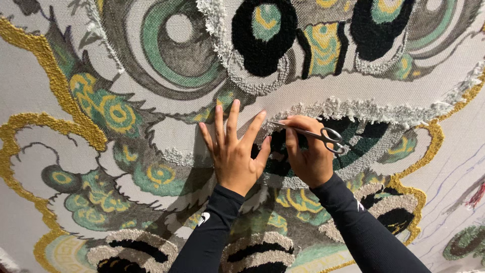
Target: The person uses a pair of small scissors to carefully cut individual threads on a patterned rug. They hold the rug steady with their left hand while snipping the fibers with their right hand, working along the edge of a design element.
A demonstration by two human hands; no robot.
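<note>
The scissors' (317, 135) blade tips are hidden behind the right hand (308, 154), which pinches them sideways over the tufted rug (151, 116) (its edges cut off). The left hand (233, 149) lies flat, fingers spread, pressing the rug just beside.

Left hand (234, 154) is lying flat, fingers (233, 117) spreading on the tufted rug (151, 126). Right hand (307, 154) is pinching small metal scissors (313, 134), blades pointing toward the left fingertips, tips just beside the index finger. White pile edge (364, 108) is running just beyond the fingertips; black pile showing between the two hands. Dark sleeves (212, 232) are covering both forearms.
</note>
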